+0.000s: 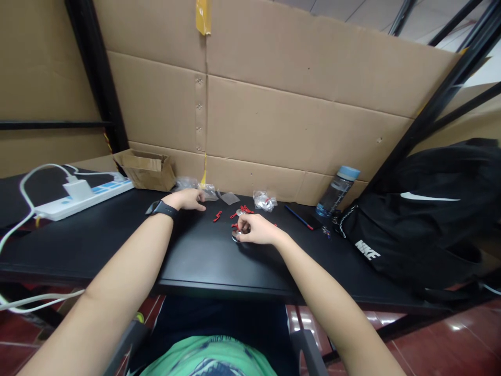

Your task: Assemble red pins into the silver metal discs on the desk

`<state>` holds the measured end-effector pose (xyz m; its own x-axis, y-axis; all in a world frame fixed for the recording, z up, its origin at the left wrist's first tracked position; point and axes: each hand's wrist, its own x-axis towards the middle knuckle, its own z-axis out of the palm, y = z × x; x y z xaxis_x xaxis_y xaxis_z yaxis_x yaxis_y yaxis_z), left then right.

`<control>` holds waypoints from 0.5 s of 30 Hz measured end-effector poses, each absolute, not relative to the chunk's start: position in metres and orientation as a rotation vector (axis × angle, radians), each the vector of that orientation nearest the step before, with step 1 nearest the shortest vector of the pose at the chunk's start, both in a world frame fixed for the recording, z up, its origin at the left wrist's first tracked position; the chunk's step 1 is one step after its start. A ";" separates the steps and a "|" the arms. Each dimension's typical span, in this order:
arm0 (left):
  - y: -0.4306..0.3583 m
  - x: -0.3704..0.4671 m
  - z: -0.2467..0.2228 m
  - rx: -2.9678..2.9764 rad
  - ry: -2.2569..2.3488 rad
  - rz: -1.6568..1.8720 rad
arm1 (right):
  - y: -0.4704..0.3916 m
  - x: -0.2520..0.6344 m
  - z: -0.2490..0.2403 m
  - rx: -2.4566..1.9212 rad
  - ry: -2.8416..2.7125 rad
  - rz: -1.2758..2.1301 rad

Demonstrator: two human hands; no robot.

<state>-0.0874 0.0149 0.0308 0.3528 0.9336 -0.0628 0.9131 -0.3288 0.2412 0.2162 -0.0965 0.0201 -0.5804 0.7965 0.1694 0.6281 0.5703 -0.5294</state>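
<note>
My right hand is closed in a pinch at a small shiny round metal disc, low over the black table. A bit of red cord shows beside the fingertips, and part of the disc is hidden by them. Just behind lie several red cord loops and another shiny round piece. One separate red cord loop rests between the two hands. My left hand, with a black watch on its wrist, has its fingers stretched out and apart next to clear plastic bags; nothing shows in it.
A small open cardboard box and a white power strip with cables are on the left. Further right are a plastic bag with shiny contents, a dark phone, a water bottle and a black backpack. Cardboard walls the back.
</note>
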 end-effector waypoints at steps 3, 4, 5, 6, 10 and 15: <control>0.004 -0.096 0.039 2.173 1.632 -0.054 | -0.095 0.217 0.019 -1.145 -2.425 0.598; 0.000 -0.099 0.041 2.121 1.603 -0.083 | -0.095 0.217 0.019 -1.143 -2.428 0.597; -0.003 -0.100 0.041 2.082 1.584 -0.107 | -0.094 0.217 0.019 -1.143 -2.430 0.597; -0.005 -0.101 0.041 2.049 1.571 -0.127 | -0.094 0.217 0.019 -1.144 -2.432 0.596; -0.007 -0.089 0.034 1.975 1.557 -0.190 | -0.095 0.216 0.019 -1.150 -2.431 0.579; -0.003 -0.063 0.030 2.221 1.463 -0.183 | -0.096 0.215 0.020 -1.142 -2.440 0.562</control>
